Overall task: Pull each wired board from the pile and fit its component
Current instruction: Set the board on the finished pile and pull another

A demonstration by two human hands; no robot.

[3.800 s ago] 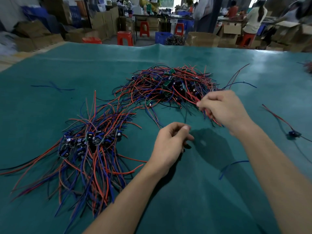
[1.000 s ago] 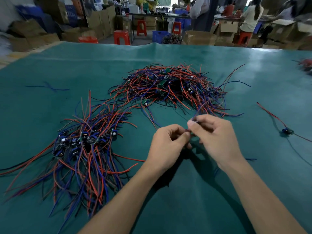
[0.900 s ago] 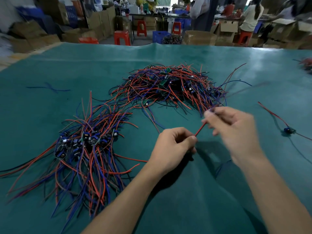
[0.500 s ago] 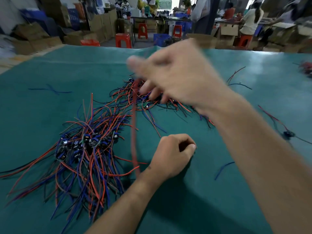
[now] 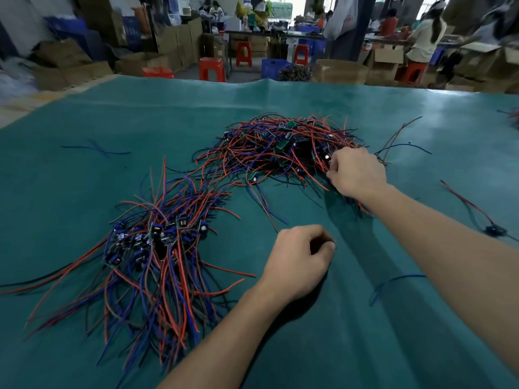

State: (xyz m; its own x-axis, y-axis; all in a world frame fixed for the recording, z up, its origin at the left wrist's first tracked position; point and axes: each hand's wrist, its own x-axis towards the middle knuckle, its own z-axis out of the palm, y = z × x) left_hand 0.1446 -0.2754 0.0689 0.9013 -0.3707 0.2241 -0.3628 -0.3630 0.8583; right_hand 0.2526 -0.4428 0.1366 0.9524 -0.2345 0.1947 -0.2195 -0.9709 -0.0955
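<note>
Tangle risk: right hand (image 5: pixel 356 172) reaches into the far pile (image 5: pixel 280 144) on the worktop (image 5: pixel 421 332), fingers curled among red and blue leads, exact hold unclear. Left hand (image 5: pixel 299 262) rests nearby, fingers loosely closed, contents hidden. Pulling one board likely drags neighbours.

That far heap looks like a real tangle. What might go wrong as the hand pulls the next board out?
The right hand is dug into the edge of the far pile, where red and blue wires cross thickly. A pull may drag neighbouring boards along or snag and strain a wire. The left hand is curled near the cloth; whether it holds a small part cannot be seen, but one could slip out. Loose wires trail near the sorted pile, so the two heaps could mix.
</note>
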